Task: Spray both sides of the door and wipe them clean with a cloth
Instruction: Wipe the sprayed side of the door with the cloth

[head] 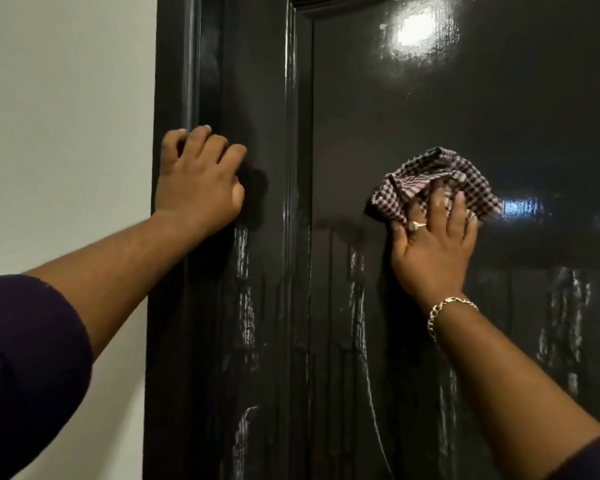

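Observation:
A glossy black door [499,116] fills most of the view, with whitish wet streaks running down its lower half. My right hand [433,247] presses a crumpled checked cloth [430,181] flat against the door's inner panel, fingers spread over the cloth. My left hand [198,181] rests against the door's left stile near its edge, fingers curled with the knuckles toward me. It holds nothing that I can see. No spray bottle is in view.
A pale wall [66,133] stands to the left of the door's edge. A raised moulding [295,168] runs down the door between my two hands. A lamp's reflection glares at the top of the panel.

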